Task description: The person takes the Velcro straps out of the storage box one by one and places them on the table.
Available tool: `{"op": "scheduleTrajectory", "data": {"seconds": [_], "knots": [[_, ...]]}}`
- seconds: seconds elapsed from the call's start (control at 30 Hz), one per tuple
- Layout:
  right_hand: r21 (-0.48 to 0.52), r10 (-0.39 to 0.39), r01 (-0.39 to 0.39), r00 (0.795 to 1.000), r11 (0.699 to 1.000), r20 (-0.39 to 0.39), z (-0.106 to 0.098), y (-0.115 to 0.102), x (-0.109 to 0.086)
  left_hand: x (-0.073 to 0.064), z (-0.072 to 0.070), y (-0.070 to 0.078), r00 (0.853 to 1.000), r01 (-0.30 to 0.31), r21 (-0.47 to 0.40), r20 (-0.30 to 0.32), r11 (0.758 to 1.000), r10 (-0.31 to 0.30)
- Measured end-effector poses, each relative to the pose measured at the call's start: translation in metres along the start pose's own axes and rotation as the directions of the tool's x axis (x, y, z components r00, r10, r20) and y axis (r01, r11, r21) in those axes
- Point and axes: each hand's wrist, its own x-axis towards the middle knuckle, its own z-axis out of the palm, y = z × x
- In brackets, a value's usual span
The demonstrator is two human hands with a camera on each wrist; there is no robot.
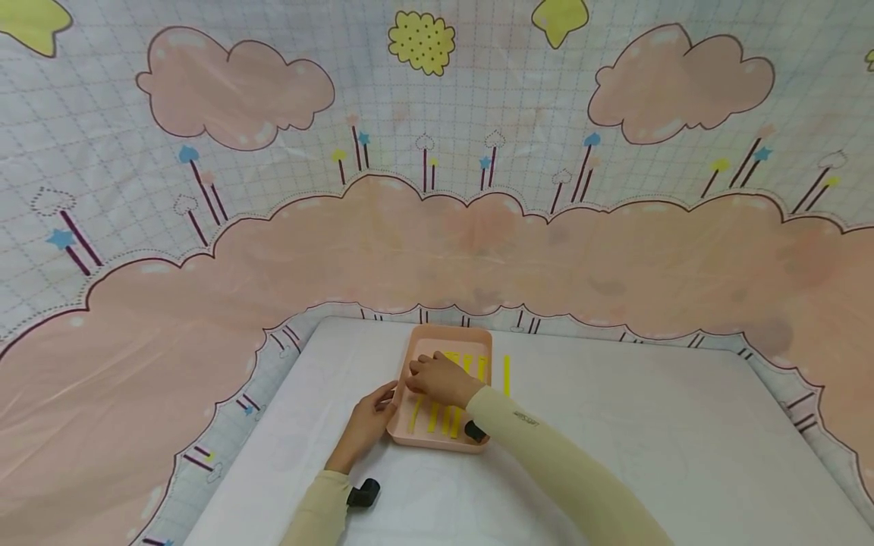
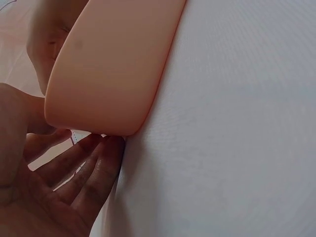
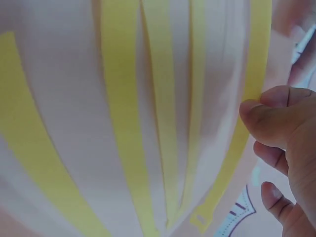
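Since it looks light, thin and bendy, the yellow strip is best held clear of its slotted end, as it is pinched by the right hand over the pink tray, whose left wall is gripped by the left hand.

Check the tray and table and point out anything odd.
One yellow strip lies on the white table, just right of the pink tray; it looks stray because the other strips are inside the tray or in the right hand.
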Motion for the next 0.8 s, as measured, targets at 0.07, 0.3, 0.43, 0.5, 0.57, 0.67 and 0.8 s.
{"op": "scheduleTrajectory", "data": {"seconds": [0.07,0.3,0.43,0.5,0.57,0.67,0.8], "knots": [[0.009,0.002,-0.002,1.0,1.0,-0.01,-0.003,0.002,-0.004,0.001,0.001,0.0,1.0,-0.006,-0.002,0.003,1.0,0.006],[0.057,0.036,-0.034,0.998,0.998,-0.05,-0.012,0.008,-0.014,0.002,0.002,0.001,1.0,-0.028,-0.013,-0.005,1.0,0.028],[0.109,0.065,-0.055,0.994,0.992,-0.09,-0.016,0.01,-0.019,0.002,0.003,-0.004,1.0,-0.029,-0.005,-0.005,1.0,0.029],[0.132,0.075,-0.057,0.987,0.99,-0.139,-0.018,0.01,-0.021,0.001,0.003,-0.006,1.0,-0.014,0.003,-0.007,1.0,0.014],[0.168,0.091,-0.059,0.978,0.984,-0.19,-0.021,0.01,-0.024,0.001,0.003,-0.007,1.0,-0.006,0.014,-0.011,1.0,0.006],[0.229,0.121,-0.069,0.967,0.971,-0.223,-0.026,0.011,-0.027,0.001,0.002,-0.004,1.0,0.0,0.013,-0.007,1.0,0.0],[0.298,0.159,-0.086,0.96,0.951,-0.231,-0.028,0.014,-0.033,0.001,0.003,0.0,1.0,-0.004,0.005,-0.018,1.0,0.004]]}}
